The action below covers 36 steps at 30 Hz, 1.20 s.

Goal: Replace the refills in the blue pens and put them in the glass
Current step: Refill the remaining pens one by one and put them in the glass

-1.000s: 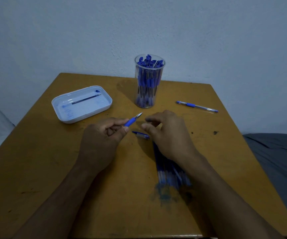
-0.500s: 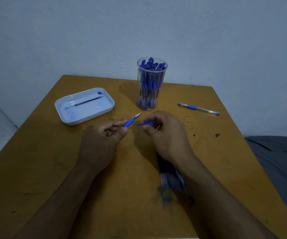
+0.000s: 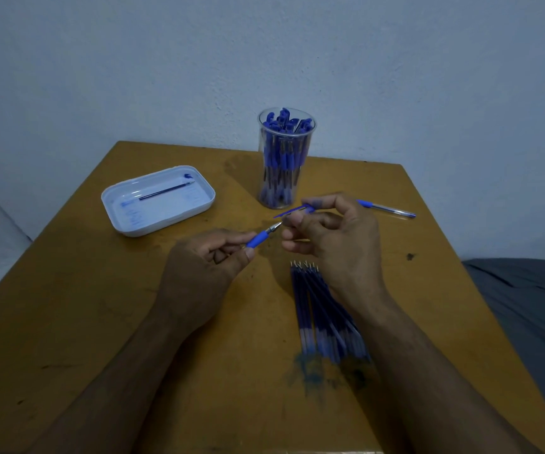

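Note:
My left hand (image 3: 199,270) grips a blue pen (image 3: 259,238) by its rubber grip, the metal tip pointing up and right. My right hand (image 3: 333,237) pinches a blue pen cap (image 3: 294,210) just above that tip, its clip sticking out to the left. A clear glass (image 3: 286,158) full of blue pens stands at the back centre of the wooden table (image 3: 101,322). Several refills (image 3: 322,316) lie in a bundle under my right forearm. Another blue pen (image 3: 387,208) lies flat to the right of the glass.
A white tray (image 3: 158,199) at the back left holds one dark refill (image 3: 166,191). Blue ink smears (image 3: 310,371) mark the table near the refill ends. A grey cloth (image 3: 526,306) lies beyond the right table edge. A pale wall stands behind the table.
My right hand picked the blue cap off the table and lifted it up to the pen tip, uncovering the refill bundle. My left hand kept the pen nearly still.

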Each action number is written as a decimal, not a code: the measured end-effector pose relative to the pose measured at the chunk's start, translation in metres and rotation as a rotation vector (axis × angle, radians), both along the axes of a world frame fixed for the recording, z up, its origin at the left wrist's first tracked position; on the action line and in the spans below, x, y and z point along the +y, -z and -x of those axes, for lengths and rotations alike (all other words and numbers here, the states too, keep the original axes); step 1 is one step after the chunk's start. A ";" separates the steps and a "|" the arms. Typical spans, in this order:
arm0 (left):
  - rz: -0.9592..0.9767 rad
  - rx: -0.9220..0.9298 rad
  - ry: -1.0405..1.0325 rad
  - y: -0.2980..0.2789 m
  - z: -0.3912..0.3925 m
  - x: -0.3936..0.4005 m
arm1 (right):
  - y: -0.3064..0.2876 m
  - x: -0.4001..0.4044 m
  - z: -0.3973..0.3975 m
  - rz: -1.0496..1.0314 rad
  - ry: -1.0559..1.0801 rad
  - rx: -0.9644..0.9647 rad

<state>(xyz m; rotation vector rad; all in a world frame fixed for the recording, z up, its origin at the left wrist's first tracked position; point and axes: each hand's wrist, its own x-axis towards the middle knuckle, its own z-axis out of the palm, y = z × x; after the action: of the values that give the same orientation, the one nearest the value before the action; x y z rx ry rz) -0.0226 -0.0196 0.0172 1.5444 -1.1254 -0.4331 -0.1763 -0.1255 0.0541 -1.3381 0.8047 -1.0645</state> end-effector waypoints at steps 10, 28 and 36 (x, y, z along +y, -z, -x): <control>0.003 0.058 0.037 0.001 -0.001 0.000 | 0.003 0.002 -0.001 0.011 -0.022 0.015; 0.034 0.039 0.053 0.003 0.000 -0.003 | 0.008 0.007 -0.001 0.002 -0.100 0.069; 0.010 0.144 0.056 0.004 -0.001 -0.003 | 0.011 0.008 -0.003 -0.019 -0.104 0.062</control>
<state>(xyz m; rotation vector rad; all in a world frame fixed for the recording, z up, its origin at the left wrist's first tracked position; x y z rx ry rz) -0.0219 -0.0225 0.0133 1.4517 -1.0590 -0.5665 -0.1730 -0.1180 0.0430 -1.3873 0.7799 -0.9357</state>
